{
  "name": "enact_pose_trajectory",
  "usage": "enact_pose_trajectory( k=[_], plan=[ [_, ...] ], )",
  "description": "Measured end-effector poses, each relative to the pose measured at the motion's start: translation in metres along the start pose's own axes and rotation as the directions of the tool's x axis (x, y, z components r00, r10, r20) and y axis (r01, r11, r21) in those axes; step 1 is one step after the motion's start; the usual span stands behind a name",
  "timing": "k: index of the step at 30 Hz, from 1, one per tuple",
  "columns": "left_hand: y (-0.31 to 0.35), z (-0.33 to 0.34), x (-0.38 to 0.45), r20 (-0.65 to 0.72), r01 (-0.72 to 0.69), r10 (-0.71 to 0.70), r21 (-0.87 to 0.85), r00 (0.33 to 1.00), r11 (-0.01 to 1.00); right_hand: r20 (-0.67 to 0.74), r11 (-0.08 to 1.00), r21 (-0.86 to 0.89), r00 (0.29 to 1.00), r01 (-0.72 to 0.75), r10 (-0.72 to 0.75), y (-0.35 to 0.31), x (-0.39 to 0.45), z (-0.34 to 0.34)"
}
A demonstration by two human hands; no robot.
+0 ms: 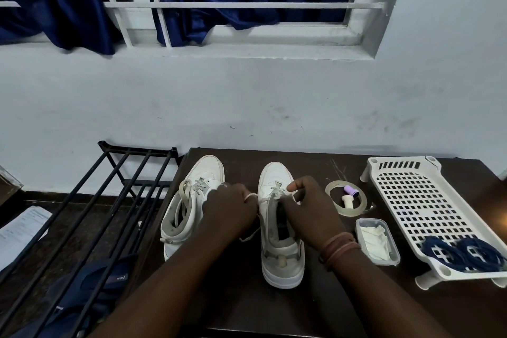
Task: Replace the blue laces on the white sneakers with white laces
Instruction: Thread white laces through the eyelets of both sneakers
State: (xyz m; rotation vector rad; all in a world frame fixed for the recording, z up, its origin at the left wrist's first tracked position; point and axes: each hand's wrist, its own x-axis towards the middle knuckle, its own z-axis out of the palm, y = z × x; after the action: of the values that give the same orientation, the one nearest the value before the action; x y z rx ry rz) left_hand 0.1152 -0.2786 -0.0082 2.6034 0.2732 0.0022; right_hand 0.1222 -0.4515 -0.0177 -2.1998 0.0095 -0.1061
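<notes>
Sneakers stand side by side on the dark table [315, 307], toes to the wall: the right sneaker [279, 244] mid-table, the left sneaker [189, 206] just left of it, both threaded with white lace. The left hand [230, 211] grips a white lace [251, 196] at the right sneaker's left side; the right hand [310, 208] pinches lace over its tongue. Right of that sneaker lie a tape ring [346, 202], a tub [377, 241] and a white tray [428, 208] holding the blue laces [463, 254].
</notes>
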Motion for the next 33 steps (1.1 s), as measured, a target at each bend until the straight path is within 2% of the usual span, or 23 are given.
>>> enact_pose_trajectory(
  k=[2, 3, 4, 5, 6, 7, 8, 10, 12, 13, 16, 20, 22, 26, 28, 31, 33],
  plan=[
    [0.007, -0.014, 0.001, -0.100, -0.048, 0.045, -0.025, 0.994, 0.999, -0.063, 0.994, 0.087, 0.996, 0.070, -0.065, -0.009, 0.002, -0.006],
    [0.009, -0.022, 0.002, -0.092, -0.062, 0.048, -0.161, 0.995, 0.985, -0.081, 0.985, 0.143, 0.993, 0.098, -0.087, -0.015, 0.002, -0.009],
    [0.012, -0.029, 0.001, -0.041, -0.049, 0.036, -0.384, 0.999, 0.922, -0.088, 0.974, 0.189, 0.990, 0.125, -0.110, -0.021, 0.001, -0.013],
    [0.015, -0.037, -0.001, 0.045, -0.001, 0.036, -0.619, 0.998, 0.786, -0.081, 0.962, 0.227, 0.987, 0.154, -0.139, -0.028, -0.001, -0.016],
    [0.017, -0.042, -0.001, 0.133, 0.075, 0.053, -0.796, 0.990, 0.600, -0.055, 0.949, 0.262, 0.985, 0.174, -0.165, -0.034, -0.003, -0.018],
    [0.019, -0.047, -0.001, 0.200, 0.147, 0.088, -0.900, 0.976, 0.410, -0.014, 0.936, 0.303, 0.983, 0.179, -0.183, -0.041, -0.006, -0.021],
    [0.021, -0.049, 0.000, 0.235, 0.198, 0.130, -0.948, 0.963, 0.250, 0.043, 0.920, 0.357, 0.981, 0.160, -0.187, -0.047, -0.009, -0.023],
    [0.023, -0.052, 0.002, 0.258, 0.262, 0.202, -0.965, 0.945, 0.008, 0.202, 0.870, 0.492, 0.970, 0.015, -0.132, -0.055, -0.014, -0.024],
    [0.027, -0.053, 0.001, 0.272, 0.324, 0.282, -0.933, 0.920, -0.157, 0.384, 0.822, 0.543, 0.921, -0.171, -0.062, -0.058, -0.017, -0.024],
    [0.028, -0.052, -0.001, 0.281, 0.353, 0.310, -0.912, 0.908, -0.206, 0.443, 0.823, 0.527, 0.895, -0.212, -0.053, -0.058, -0.017, -0.024],
    [0.027, -0.049, 0.001, 0.276, 0.364, 0.297, -0.881, 0.914, -0.302, 0.493, 0.823, 0.512, 0.869, -0.245, -0.048, -0.053, -0.011, -0.027],
    [0.013, -0.049, 0.013, 0.334, 0.340, 0.102, -0.809, 0.937, -0.480, 0.446, 0.839, 0.489, 0.895, -0.236, -0.008, -0.043, 0.002, -0.049],
    [0.009, -0.049, 0.015, 0.377, 0.338, 0.035, -0.781, 0.926, -0.526, 0.409, 0.866, 0.449, 0.912, -0.219, 0.019, -0.036, 0.007, -0.063],
    [0.004, -0.040, 0.018, 0.430, 0.314, -0.078, -0.760, 0.899, -0.569, 0.249, 0.982, 0.145, 0.965, -0.120, 0.081, -0.011, 0.019, -0.083],
    [0.000, -0.037, 0.023, 0.424, 0.295, -0.111, -0.772, 0.899, -0.563, 0.208, 0.990, 0.062, 0.972, -0.127, 0.111, 0.001, 0.022, -0.085],
    [0.000, -0.035, 0.026, 0.407, 0.299, -0.117, -0.811, 0.906, -0.502, 0.230, 0.980, 0.120, 0.965, -0.159, 0.129, 0.006, 0.023, -0.078],
    [0.004, -0.033, 0.022, 0.425, 0.367, -0.051, -0.832, 0.904, -0.416, 0.243, 0.976, 0.155, 0.963, -0.154, 0.114, 0.002, 0.021, -0.070]
  ],
)
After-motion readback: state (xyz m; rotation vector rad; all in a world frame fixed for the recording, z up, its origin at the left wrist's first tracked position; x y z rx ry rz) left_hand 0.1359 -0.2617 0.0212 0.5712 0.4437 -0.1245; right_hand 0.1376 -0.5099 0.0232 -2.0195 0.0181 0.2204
